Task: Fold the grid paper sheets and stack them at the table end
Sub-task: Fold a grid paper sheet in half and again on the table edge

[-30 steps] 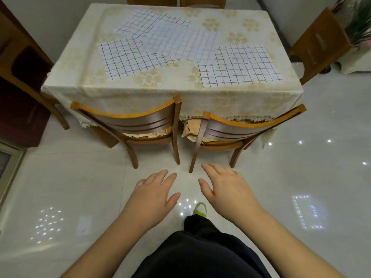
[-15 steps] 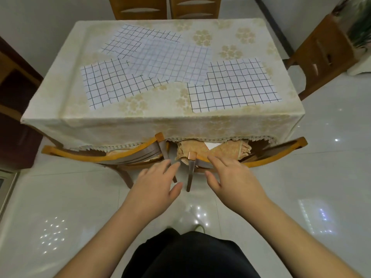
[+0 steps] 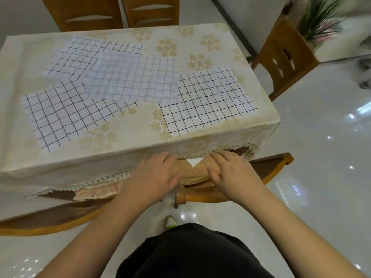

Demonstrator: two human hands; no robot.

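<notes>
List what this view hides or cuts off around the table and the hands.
- Head view: fingertips of left hand and right hand vanish under the tablecloth hem; what they touch is unclear.
- Middle grid sheet covers parts of the far sheet and near-left sheet.
- Far chairs: cut off by the top edge.
</notes>
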